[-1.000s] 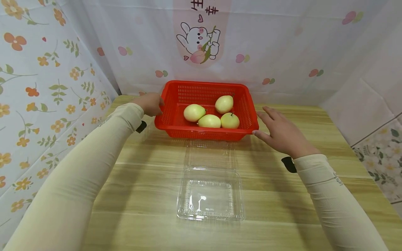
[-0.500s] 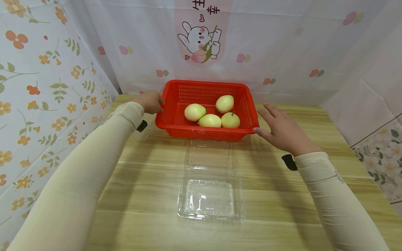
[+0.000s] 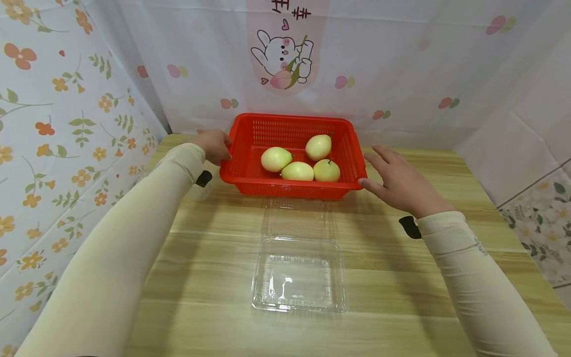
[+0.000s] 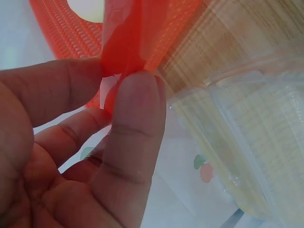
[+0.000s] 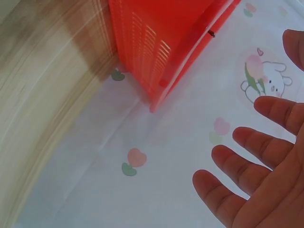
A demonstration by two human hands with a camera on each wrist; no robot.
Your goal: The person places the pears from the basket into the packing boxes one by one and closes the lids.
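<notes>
A red plastic basket (image 3: 285,189) stands at the back of the wooden table, with several pale yellow-green pears (image 3: 297,171) lying in it. My left hand (image 3: 214,146) is at the basket's left side; in the left wrist view its thumb and fingers pinch the red rim (image 4: 126,42). On the other side, my right hand (image 3: 399,186) has its fingers spread beside the right rim. The right wrist view shows these fingers (image 5: 237,166) straight and apart from the basket (image 5: 142,47), holding nothing. In front of the basket lies an open clear plastic clamshell box (image 3: 298,282).
The clamshell's raised lid (image 3: 299,218) lies toward the basket, close to its front wall. Behind the basket hangs a white printed curtain (image 3: 379,59), and a floral sheet (image 3: 67,124) borders the left side. The wooden table (image 3: 214,297) extends around the box.
Almost nothing differs. My right hand has shifted very slightly up; the left hand, basket, pears and box keep their places.
</notes>
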